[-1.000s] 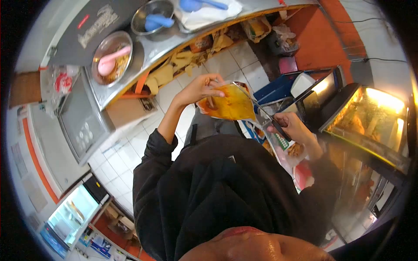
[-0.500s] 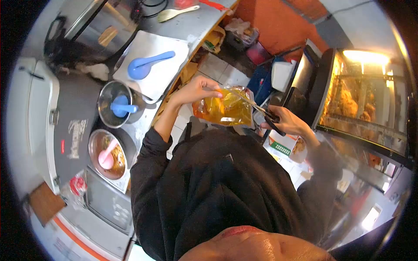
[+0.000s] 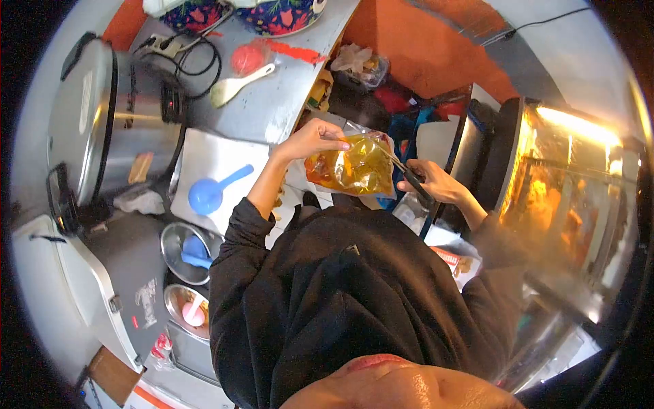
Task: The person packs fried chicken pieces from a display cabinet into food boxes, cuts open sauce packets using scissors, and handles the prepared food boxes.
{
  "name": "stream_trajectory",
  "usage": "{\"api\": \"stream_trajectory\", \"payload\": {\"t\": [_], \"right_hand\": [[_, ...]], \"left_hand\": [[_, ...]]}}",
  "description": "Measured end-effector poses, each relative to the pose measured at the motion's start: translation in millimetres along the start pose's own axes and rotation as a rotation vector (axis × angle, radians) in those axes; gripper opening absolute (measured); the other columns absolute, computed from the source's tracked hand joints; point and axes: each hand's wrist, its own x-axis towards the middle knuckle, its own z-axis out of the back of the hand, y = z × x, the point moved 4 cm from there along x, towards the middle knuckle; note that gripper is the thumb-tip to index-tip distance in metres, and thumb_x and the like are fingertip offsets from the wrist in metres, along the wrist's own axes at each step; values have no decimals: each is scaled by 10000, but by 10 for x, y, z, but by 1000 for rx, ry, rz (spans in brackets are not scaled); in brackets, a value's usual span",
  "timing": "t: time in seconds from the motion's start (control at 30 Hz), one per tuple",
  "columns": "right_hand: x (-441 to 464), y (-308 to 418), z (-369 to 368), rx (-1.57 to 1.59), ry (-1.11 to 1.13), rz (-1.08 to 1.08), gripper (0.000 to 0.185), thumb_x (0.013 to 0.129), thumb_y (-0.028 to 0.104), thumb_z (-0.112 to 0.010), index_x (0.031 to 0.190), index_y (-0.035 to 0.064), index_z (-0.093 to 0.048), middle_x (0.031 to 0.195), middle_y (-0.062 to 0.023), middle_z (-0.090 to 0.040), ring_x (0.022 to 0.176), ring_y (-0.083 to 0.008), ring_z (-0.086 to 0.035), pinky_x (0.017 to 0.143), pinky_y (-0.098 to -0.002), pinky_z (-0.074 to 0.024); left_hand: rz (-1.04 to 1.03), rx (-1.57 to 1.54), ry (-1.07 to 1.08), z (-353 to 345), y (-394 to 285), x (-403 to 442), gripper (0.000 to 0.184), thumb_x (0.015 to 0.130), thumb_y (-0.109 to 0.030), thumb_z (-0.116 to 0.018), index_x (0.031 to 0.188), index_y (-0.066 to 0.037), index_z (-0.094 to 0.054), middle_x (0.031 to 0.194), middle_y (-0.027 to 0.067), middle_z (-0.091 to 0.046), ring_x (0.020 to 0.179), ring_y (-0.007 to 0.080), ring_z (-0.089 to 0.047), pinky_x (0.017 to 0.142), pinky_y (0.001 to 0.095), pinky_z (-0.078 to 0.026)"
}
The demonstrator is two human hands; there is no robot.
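Pinched at its upper left edge by my left hand (image 3: 315, 140), a clear plastic bag (image 3: 351, 163) hangs in front of my chest. It holds yellow-orange oily liquid with darker red bits toward its left side. My right hand (image 3: 439, 183) is closed round the dark handles of a pair of scissors (image 3: 414, 183). Their blades point up and left and reach the bag's right side; whether they are cutting into the plastic I cannot tell.
At left, a large steel cooker (image 3: 136, 129), a blue ladle (image 3: 206, 196) on a white tray (image 3: 187, 153), and two metal bowls with scoops. A pale rice paddle (image 3: 238, 85) lies on the counter (image 3: 272, 71). At right stands a lit glass food warmer (image 3: 565, 198).
My view has shifted, bringing the whole cooker and patterned pots into sight. Both hands keep their grips; the bag and scissors have hardly moved relative to each other.
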Motion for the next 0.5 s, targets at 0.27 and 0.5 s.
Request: {"api": "stream_trajectory", "payload": {"t": [0.27,0.5], "right_hand": [[561,-179,907,-138,-58,-11,611,691,566,-699,832,-15,-575,635,-116,-553,615,-242,-531,603,-385,-410],[509,-718,1030,-33,-477,-299,637,730,564,-663,893,-27,-491,817,-208,-582,780,-323,-583,716,-397,-450]], "left_hand": [[-31,53,-28,532,-143,999,158,832,-151,-664,822,6,-653,751,-25,-633,719,22,-511,658,201,-411],[18,114,-418,874,850,1740,260,821,-221,-666,900,26,-648,811,69,-657,770,109,-580,721,280,-452]]}}
